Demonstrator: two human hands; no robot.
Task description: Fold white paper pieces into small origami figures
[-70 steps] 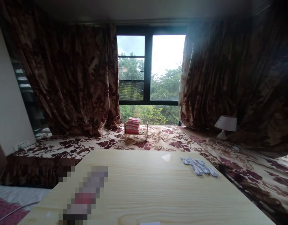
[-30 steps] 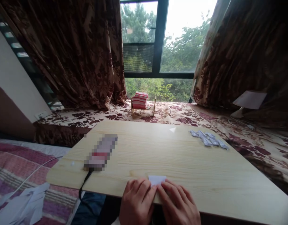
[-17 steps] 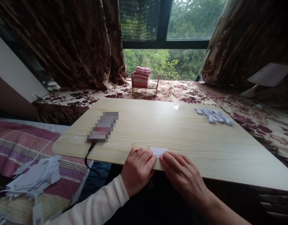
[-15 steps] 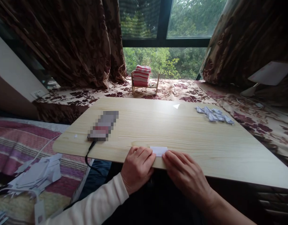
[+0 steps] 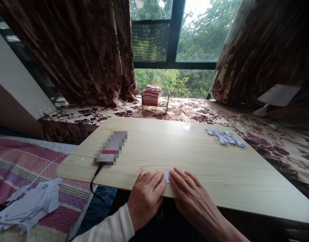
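Observation:
A small white slip of paper lies at the near edge of the light wooden table. My left hand and my right hand rest on the table edge on either side of it. Their fingertips press down on the slip and cover most of it, with the fingers lying close together. A cluster of several small folded paper pieces sits at the far right of the table.
A blurred-out object with a black cable lies on the table's left. Cut paper scraps lie on the striped blanket at the left. A small wooden rack with striped cloth and a white lamp stand on the patterned ledge behind.
The view dropped from the window to the table, and my hands came into sight. Since half a second ago, my fingers have closed in over the slip, which now shows far less.

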